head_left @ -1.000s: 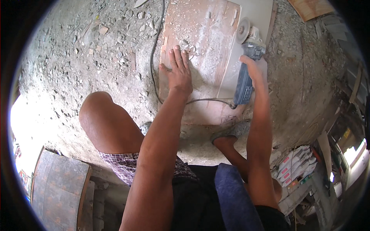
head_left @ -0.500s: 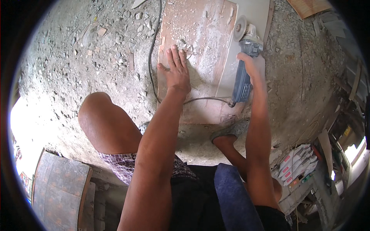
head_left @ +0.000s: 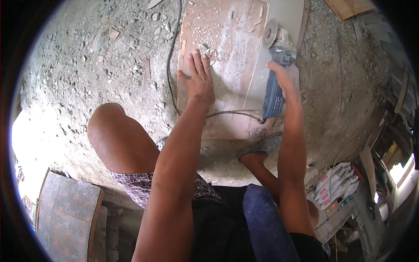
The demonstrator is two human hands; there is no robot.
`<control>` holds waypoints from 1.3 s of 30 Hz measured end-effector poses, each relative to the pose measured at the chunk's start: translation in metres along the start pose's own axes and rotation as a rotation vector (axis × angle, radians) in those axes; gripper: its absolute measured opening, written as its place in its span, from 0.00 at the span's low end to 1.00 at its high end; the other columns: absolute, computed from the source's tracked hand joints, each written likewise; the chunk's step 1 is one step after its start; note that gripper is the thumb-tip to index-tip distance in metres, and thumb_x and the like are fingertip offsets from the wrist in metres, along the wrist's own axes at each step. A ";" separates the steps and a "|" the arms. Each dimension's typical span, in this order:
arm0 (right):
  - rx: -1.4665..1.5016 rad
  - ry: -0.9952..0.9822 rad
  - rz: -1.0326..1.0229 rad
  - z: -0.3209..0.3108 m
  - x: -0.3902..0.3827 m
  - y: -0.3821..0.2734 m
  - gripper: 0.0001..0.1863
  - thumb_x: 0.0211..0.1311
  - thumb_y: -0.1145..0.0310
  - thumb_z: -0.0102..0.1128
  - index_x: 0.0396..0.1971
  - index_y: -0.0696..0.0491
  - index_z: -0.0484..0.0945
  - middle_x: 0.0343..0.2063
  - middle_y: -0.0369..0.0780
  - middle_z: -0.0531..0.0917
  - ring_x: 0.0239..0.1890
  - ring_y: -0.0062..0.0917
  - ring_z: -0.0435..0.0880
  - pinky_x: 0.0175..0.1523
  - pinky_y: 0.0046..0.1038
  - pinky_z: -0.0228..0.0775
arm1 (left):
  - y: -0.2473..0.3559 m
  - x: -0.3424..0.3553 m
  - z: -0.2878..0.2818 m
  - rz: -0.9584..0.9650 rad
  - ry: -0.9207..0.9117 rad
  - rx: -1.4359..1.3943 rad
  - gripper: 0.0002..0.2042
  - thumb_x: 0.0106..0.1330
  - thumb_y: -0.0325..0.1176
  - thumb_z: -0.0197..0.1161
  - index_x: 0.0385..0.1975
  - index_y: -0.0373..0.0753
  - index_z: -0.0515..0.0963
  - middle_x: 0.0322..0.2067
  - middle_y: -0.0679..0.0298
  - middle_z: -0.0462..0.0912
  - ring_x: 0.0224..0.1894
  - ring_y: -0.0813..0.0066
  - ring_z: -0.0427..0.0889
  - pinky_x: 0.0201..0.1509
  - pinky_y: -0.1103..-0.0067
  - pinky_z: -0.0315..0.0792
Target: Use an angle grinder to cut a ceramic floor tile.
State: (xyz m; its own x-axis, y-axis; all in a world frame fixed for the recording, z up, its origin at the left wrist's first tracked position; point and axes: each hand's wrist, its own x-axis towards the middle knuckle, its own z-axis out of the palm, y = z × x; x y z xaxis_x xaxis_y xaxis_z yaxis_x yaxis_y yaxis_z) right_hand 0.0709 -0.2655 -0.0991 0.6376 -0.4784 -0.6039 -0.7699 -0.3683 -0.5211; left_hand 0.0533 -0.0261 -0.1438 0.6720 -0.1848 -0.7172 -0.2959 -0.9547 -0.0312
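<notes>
My right hand (head_left: 283,79) is closed round the dark blue body of an angle grinder (head_left: 274,97). Its round disc (head_left: 270,33) stands on edge at the far end, over a pale tile (head_left: 259,83). Whether the disc is spinning cannot be told. Under the tile lies a dusty, pinkish board (head_left: 218,126) strewn with white chips. My left hand (head_left: 200,81) lies flat on the board's left part, fingers spread, with nothing in it. A small grey chunk (head_left: 203,47) rests just beyond its fingertips.
The grinder's black cord (head_left: 170,65) crosses the board's near part and runs up its left edge. Rubble and stone chips (head_left: 131,48) cover the ground at left. My sandalled foot (head_left: 257,155) stands close to the board's near edge. Stacked white packages (head_left: 336,187) lie at lower right.
Both hands and the grinder stay almost in place. The whole view has shifted very slightly.
</notes>
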 end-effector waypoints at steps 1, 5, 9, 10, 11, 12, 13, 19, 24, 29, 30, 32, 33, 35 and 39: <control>0.007 -0.009 -0.010 0.001 -0.003 -0.001 0.23 0.44 0.62 0.71 0.42 0.59 0.82 0.32 0.38 0.83 0.32 0.24 0.81 0.40 0.29 0.73 | -0.001 0.000 0.000 -0.004 0.010 0.001 0.43 0.68 0.40 0.57 0.75 0.33 0.39 0.76 0.46 0.31 0.78 0.45 0.35 0.69 0.41 0.56; -0.046 -0.002 0.036 0.001 -0.014 -0.002 0.23 0.44 0.62 0.71 0.42 0.59 0.82 0.33 0.38 0.84 0.32 0.24 0.81 0.40 0.29 0.73 | -0.001 -0.002 -0.001 -0.001 -0.003 0.001 0.44 0.67 0.41 0.59 0.75 0.33 0.39 0.76 0.46 0.31 0.78 0.45 0.34 0.69 0.41 0.56; 0.013 0.001 0.015 0.003 -0.015 0.013 0.24 0.44 0.63 0.70 0.42 0.59 0.82 0.32 0.39 0.84 0.32 0.24 0.81 0.39 0.29 0.73 | -0.002 -0.002 -0.004 0.002 -0.003 -0.007 0.45 0.66 0.42 0.60 0.75 0.34 0.40 0.76 0.46 0.32 0.78 0.45 0.34 0.69 0.41 0.56; 0.021 -0.003 0.020 0.003 -0.016 0.012 0.23 0.43 0.63 0.70 0.41 0.59 0.82 0.32 0.39 0.84 0.31 0.24 0.81 0.38 0.29 0.73 | -0.002 -0.003 -0.004 0.002 0.001 -0.011 0.45 0.65 0.42 0.60 0.75 0.34 0.40 0.76 0.46 0.32 0.78 0.45 0.34 0.69 0.41 0.56; 0.023 -0.002 0.020 0.002 -0.014 0.010 0.23 0.43 0.63 0.70 0.41 0.59 0.82 0.32 0.39 0.84 0.31 0.24 0.81 0.38 0.29 0.73 | -0.002 -0.003 -0.004 0.002 0.002 -0.010 0.45 0.65 0.42 0.60 0.75 0.34 0.40 0.76 0.46 0.32 0.78 0.45 0.34 0.69 0.41 0.56; -0.001 -0.004 0.034 0.000 -0.011 0.007 0.22 0.43 0.64 0.70 0.40 0.59 0.82 0.32 0.39 0.84 0.31 0.24 0.81 0.37 0.29 0.73 | -0.002 -0.002 -0.006 0.002 0.003 0.007 0.45 0.65 0.42 0.60 0.75 0.34 0.40 0.76 0.46 0.32 0.78 0.45 0.34 0.69 0.42 0.56; -0.028 -0.006 0.050 0.001 -0.007 0.005 0.21 0.43 0.64 0.70 0.39 0.59 0.82 0.31 0.39 0.83 0.31 0.24 0.81 0.37 0.29 0.72 | -0.003 -0.001 -0.004 0.003 -0.001 0.020 0.45 0.65 0.42 0.60 0.76 0.34 0.40 0.76 0.46 0.32 0.78 0.45 0.34 0.69 0.42 0.56; 0.045 0.051 0.026 0.005 0.002 0.004 0.19 0.38 0.62 0.71 0.30 0.61 0.84 0.25 0.39 0.84 0.28 0.24 0.80 0.34 0.30 0.71 | -0.001 -0.002 -0.001 -0.002 0.007 -0.001 0.45 0.65 0.42 0.60 0.76 0.34 0.41 0.76 0.47 0.32 0.78 0.46 0.35 0.69 0.42 0.56; 0.044 0.039 0.003 0.005 -0.009 0.004 0.21 0.41 0.63 0.71 0.36 0.60 0.83 0.29 0.39 0.84 0.30 0.24 0.80 0.37 0.29 0.72 | -0.002 -0.001 0.001 -0.001 0.015 -0.006 0.44 0.66 0.42 0.60 0.76 0.35 0.41 0.76 0.46 0.32 0.78 0.46 0.35 0.69 0.41 0.56; 0.023 0.000 0.066 0.004 -0.017 0.008 0.24 0.42 0.64 0.70 0.42 0.59 0.82 0.33 0.39 0.83 0.32 0.24 0.81 0.39 0.29 0.73 | -0.002 -0.001 0.003 0.000 0.029 -0.005 0.44 0.66 0.42 0.60 0.76 0.35 0.41 0.76 0.46 0.32 0.78 0.45 0.35 0.69 0.41 0.56; -0.001 -0.001 0.050 0.003 -0.016 0.008 0.24 0.42 0.64 0.70 0.42 0.59 0.82 0.33 0.39 0.83 0.32 0.24 0.81 0.39 0.29 0.73 | -0.002 -0.001 0.003 0.001 0.033 -0.003 0.44 0.65 0.42 0.60 0.76 0.35 0.41 0.76 0.46 0.32 0.78 0.45 0.35 0.69 0.41 0.56; -0.022 -0.003 0.034 0.003 -0.015 0.006 0.24 0.42 0.63 0.70 0.42 0.59 0.82 0.33 0.38 0.83 0.31 0.24 0.80 0.39 0.29 0.73 | -0.003 -0.002 0.001 0.001 0.036 0.002 0.45 0.65 0.41 0.60 0.76 0.35 0.41 0.76 0.46 0.32 0.78 0.45 0.35 0.69 0.41 0.56; -0.009 0.003 0.050 0.004 -0.013 0.005 0.23 0.42 0.63 0.69 0.41 0.59 0.82 0.32 0.38 0.83 0.31 0.24 0.80 0.38 0.29 0.72 | -0.003 -0.002 0.000 0.004 0.022 -0.006 0.45 0.65 0.41 0.60 0.76 0.35 0.40 0.76 0.46 0.32 0.78 0.45 0.35 0.69 0.40 0.56; 0.005 0.014 0.065 0.004 -0.007 0.004 0.23 0.42 0.63 0.69 0.40 0.58 0.82 0.31 0.38 0.83 0.30 0.23 0.80 0.38 0.29 0.72 | -0.002 -0.002 -0.001 0.011 0.013 -0.015 0.45 0.65 0.41 0.60 0.76 0.35 0.40 0.76 0.46 0.32 0.78 0.45 0.35 0.69 0.40 0.56; -0.005 0.017 0.034 0.005 0.000 0.002 0.20 0.42 0.63 0.69 0.37 0.58 0.82 0.29 0.37 0.82 0.30 0.24 0.79 0.36 0.29 0.72 | -0.002 -0.002 -0.003 0.008 0.000 -0.017 0.44 0.66 0.41 0.59 0.76 0.35 0.39 0.76 0.47 0.31 0.78 0.45 0.34 0.69 0.40 0.55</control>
State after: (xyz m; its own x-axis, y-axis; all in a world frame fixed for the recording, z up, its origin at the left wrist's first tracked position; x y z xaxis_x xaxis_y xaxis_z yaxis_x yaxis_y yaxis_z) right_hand 0.0695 -0.2626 -0.1032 0.6105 -0.5041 -0.6109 -0.7913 -0.3559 -0.4972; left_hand 0.0549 -0.0245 -0.1407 0.6700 -0.1920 -0.7171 -0.2897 -0.9570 -0.0143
